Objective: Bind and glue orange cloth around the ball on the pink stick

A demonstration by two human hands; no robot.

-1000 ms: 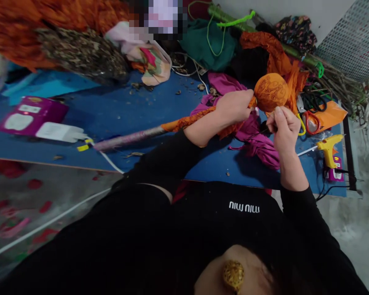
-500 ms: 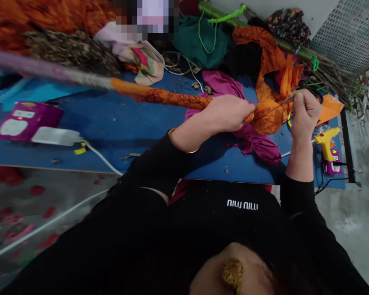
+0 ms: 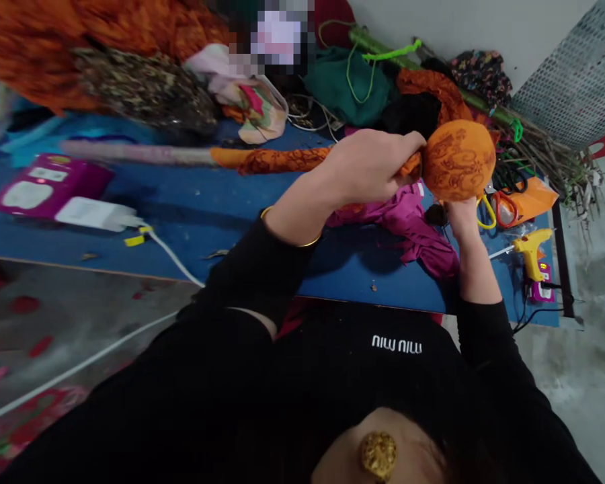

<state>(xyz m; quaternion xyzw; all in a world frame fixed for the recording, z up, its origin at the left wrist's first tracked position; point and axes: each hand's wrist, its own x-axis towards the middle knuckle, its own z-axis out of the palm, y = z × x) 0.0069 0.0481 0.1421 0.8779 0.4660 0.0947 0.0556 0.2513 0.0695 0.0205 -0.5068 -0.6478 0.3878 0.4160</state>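
Observation:
My left hand [image 3: 373,165] is closed around a long stick [image 3: 282,160] near its right end. Orange patterned cloth wraps the stick's right part; its left part is pale purple and grey. A round ball covered in the same orange patterned cloth [image 3: 461,161] sits at that end, just beyond my left fingers. My right hand [image 3: 462,214] is behind and below the ball, which hides its fingers. Purple cloth [image 3: 408,222] lies on the blue table under the stick and ball.
A yellow glue gun [image 3: 533,250] and scissors with red handles [image 3: 507,208] lie at the table's right. On the left stand a purple box [image 3: 50,188] and white plug [image 3: 98,214]. Orange cloth [image 3: 131,33] and a bag of dry bits [image 3: 151,91] are piled behind.
The orange ball has risen and turned toward me, looking larger. My right hand has gone from pulling a thin strand at the right to behind the ball. The stick's left end has swung downward.

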